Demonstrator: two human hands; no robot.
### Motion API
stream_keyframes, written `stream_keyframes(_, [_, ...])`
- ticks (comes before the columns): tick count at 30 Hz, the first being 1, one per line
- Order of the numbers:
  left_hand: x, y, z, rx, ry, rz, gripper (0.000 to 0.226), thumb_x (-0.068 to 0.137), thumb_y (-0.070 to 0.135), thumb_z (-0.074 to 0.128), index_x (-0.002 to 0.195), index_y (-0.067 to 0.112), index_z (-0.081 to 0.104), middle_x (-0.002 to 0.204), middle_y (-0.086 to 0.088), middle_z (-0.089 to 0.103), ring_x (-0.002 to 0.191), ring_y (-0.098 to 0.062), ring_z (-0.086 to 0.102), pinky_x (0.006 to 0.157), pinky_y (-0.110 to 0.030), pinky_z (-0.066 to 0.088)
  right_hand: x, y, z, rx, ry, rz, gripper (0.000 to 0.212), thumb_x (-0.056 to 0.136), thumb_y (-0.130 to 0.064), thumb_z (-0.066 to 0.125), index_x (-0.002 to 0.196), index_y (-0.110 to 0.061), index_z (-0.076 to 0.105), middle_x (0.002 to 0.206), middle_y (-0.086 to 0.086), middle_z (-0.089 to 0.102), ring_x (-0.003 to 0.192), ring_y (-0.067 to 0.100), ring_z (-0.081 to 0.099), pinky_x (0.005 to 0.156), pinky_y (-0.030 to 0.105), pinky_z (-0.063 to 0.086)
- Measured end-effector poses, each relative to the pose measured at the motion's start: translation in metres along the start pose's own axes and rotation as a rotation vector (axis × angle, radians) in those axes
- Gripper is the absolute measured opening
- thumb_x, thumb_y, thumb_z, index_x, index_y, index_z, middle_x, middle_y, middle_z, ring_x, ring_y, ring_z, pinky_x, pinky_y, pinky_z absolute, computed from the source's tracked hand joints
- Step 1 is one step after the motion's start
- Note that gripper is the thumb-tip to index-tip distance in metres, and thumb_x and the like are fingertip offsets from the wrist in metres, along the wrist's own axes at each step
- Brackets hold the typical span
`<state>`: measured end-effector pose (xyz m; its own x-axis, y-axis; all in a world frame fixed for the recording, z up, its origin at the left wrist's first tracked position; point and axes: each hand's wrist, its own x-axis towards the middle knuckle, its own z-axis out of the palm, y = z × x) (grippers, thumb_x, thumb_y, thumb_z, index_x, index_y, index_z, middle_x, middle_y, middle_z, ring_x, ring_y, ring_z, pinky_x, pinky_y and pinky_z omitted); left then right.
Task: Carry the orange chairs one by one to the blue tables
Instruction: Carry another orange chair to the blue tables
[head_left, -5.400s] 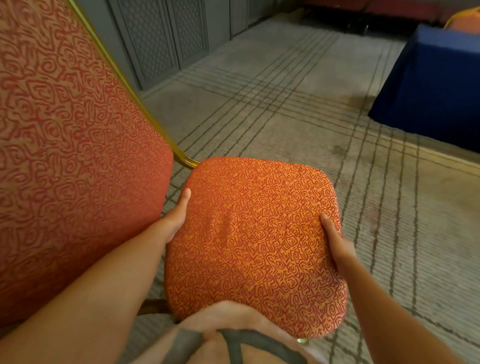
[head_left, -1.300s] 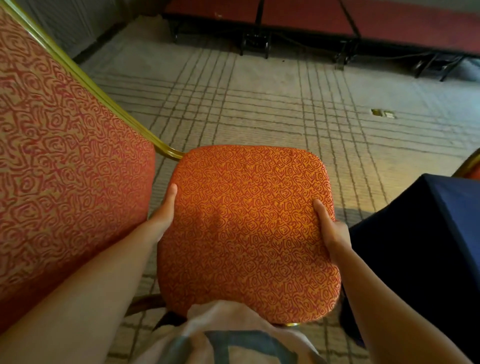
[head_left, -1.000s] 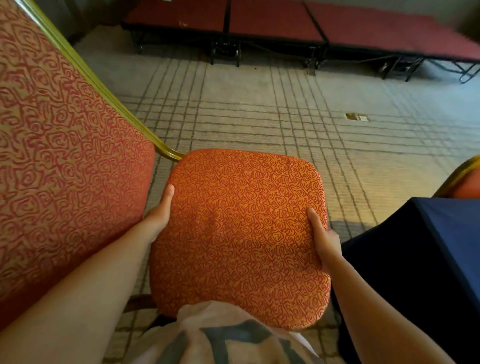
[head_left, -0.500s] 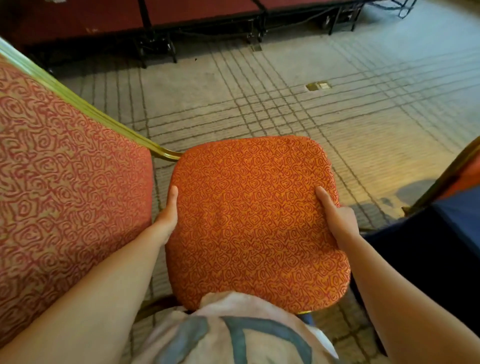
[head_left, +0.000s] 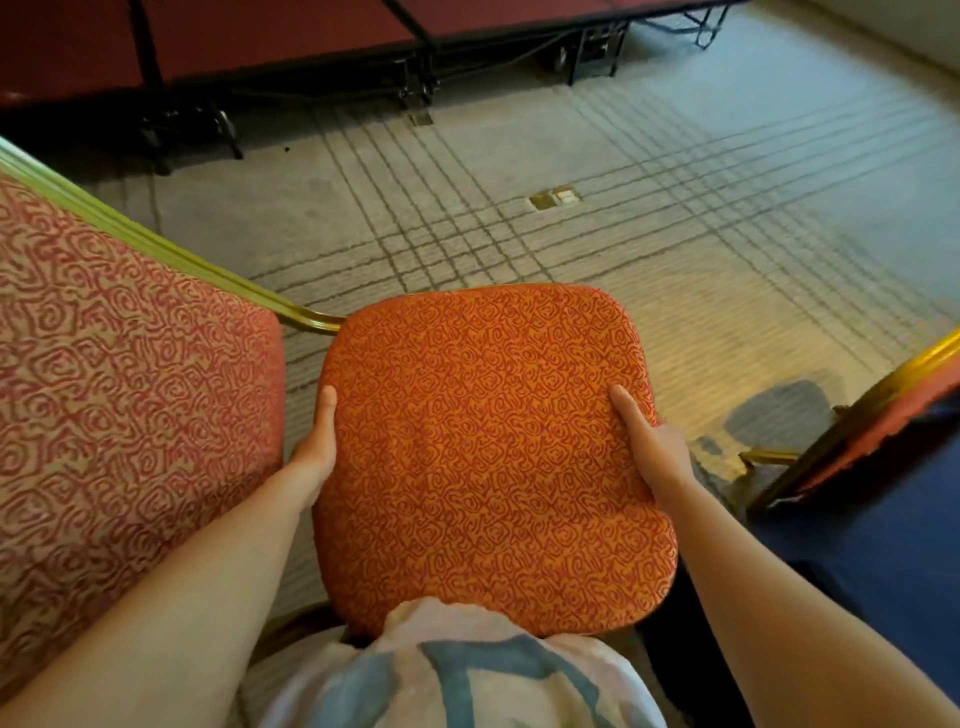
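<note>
carrying: orange chair (head_left: 483, 457) held by its seat in front of the person's torso, its backrest (head_left: 119, 415) rising at the left.
left grip (head_left: 314, 452): clasps the seat's left edge, thumb on top, fingers hidden beneath.
right grip (head_left: 654, 452): clasps the seat's right edge, thumb on top, fingers hidden beneath.
blue tabletop (head_left: 883, 571): low right, just beside the held seat.
second orange chair (head_left: 893, 410): right edge, against the blue tabletop.
carpet floor (head_left: 675, 234): lined, below the seat.

The seat (head_left: 488, 457) is centre, its backrest (head_left: 119, 415) at nine o'clock; second chair (head_left: 901, 413) and tabletop (head_left: 883, 561) at three; staging (head_left: 270, 36) at twelve.
</note>
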<state>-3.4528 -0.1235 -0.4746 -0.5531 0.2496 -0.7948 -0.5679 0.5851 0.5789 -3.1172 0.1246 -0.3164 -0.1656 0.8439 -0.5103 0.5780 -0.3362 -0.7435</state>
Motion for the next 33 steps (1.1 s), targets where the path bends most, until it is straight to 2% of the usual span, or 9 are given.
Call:
stream_keyframes(5, [0.006, 0.127, 0.076, 0.033, 0.033, 0.104, 0.134, 0.034, 0.108, 0.031, 0.136, 0.023, 0.053, 0.134, -0.007, 0.058, 0.118, -0.03, 0.057, 0.108, -0.046, 0.039, 0.076, -0.044, -0.032, 0.1, 0.078, 0.004, 0.08, 0.063, -0.086, 0.057, 0.103, -0.017, 0.066, 0.102, 0.007, 0.068, 0.097, 0.025, 0.063, 0.096, 0.039, 0.048])
stream_keyframes(11, [0.036, 0.233, 0.164, 0.157, -0.048, 0.126, 0.14, 0.027, 0.109, 0.031, 0.131, 0.019, 0.059, 0.124, -0.012, 0.064, 0.111, -0.031, 0.062, 0.104, -0.048, 0.044, 0.156, -0.081, -0.059, 0.215, 0.166, 0.04, 0.068, 0.071, -0.075, 0.064, 0.11, -0.019, 0.068, 0.108, 0.007, 0.07, 0.104, 0.025, 0.064, 0.099, 0.04, 0.049])
stream_keyframes(14, [0.079, 0.275, 0.206, 0.238, -0.094, 0.124, 0.137, 0.029, 0.109, 0.03, 0.13, 0.02, 0.059, 0.124, -0.013, 0.065, 0.112, -0.032, 0.061, 0.104, -0.048, 0.044, 0.197, -0.087, -0.063, 0.271, 0.219, 0.086, 0.073, 0.074, -0.073, 0.063, 0.121, -0.016, 0.066, 0.112, 0.005, 0.068, 0.104, 0.024, 0.062, 0.095, 0.036, 0.047])
stream_keyframes(18, [0.113, 0.349, 0.27, 0.331, -0.161, 0.155, 0.14, 0.028, 0.109, 0.029, 0.13, 0.019, 0.059, 0.123, -0.013, 0.064, 0.11, -0.032, 0.062, 0.103, -0.048, 0.044, 0.257, -0.109, -0.071, 0.34, 0.315, 0.166, 0.109, 0.044, -0.093, 0.06, 0.118, -0.013, 0.067, 0.112, 0.006, 0.07, 0.105, 0.026, 0.064, 0.101, 0.045, 0.048])
stream_keyframes(20, [0.131, 0.381, 0.293, 0.382, -0.181, 0.152, 0.143, 0.026, 0.109, 0.03, 0.132, 0.017, 0.057, 0.126, -0.013, 0.063, 0.112, -0.032, 0.061, 0.105, -0.047, 0.043, 0.281, -0.121, -0.074, 0.365, 0.343, 0.174, 0.116, 0.036, -0.095, 0.059, 0.117, -0.013, 0.067, 0.11, 0.006, 0.071, 0.103, 0.025, 0.065, 0.1, 0.046, 0.049])
stream_keyframes(23, [0.189, 0.437, 0.336, 0.438, -0.238, 0.137, 0.136, 0.029, 0.108, 0.032, 0.127, 0.019, 0.061, 0.123, -0.011, 0.065, 0.111, -0.032, 0.061, 0.105, -0.049, 0.042, 0.315, -0.147, -0.08, 0.398, 0.383, 0.204, 0.107, 0.037, -0.095, 0.059, 0.109, -0.016, 0.07, 0.103, 0.004, 0.073, 0.098, 0.024, 0.067, 0.098, 0.046, 0.05])
stream_keyframes(28, [0.156, 0.503, 0.413, 0.503, -0.353, 0.171, 0.097, 0.06, 0.099, 0.031, 0.123, 0.031, 0.059, 0.125, -0.003, 0.061, 0.114, -0.024, 0.057, 0.107, -0.048, 0.041, 0.368, -0.173, -0.114, 0.327, 0.477, 0.283, 0.089, 0.044, -0.099, 0.052, 0.086, -0.023, 0.068, 0.103, 0.006, 0.073, 0.1, 0.027, 0.067, 0.099, 0.048, 0.049])
stream_keyframes(31, [0.211, 0.506, 0.456, 0.558, -0.35, 0.067, 0.134, 0.031, 0.108, 0.032, 0.133, 0.025, 0.057, 0.124, -0.011, 0.064, 0.11, -0.034, 0.061, 0.103, -0.055, 0.042, 0.392, -0.182, -0.138, 0.317, 0.526, 0.285, 0.086, 0.054, -0.094, 0.053, 0.092, -0.02, 0.071, 0.099, 0.005, 0.072, 0.096, 0.025, 0.067, 0.095, 0.045, 0.05])
stream_keyframes(33, [0.238, 0.507, 0.49, 0.57, -0.362, 0.078, 0.136, 0.031, 0.108, 0.03, 0.135, 0.025, 0.054, 0.127, -0.011, 0.063, 0.113, -0.034, 0.06, 0.104, -0.054, 0.041, 0.406, -0.18, -0.152, 0.333, 0.543, 0.309, 0.07, 0.068, -0.083, 0.056, 0.093, -0.02, 0.07, 0.097, 0.004, 0.071, 0.095, 0.025, 0.066, 0.092, 0.041, 0.051])
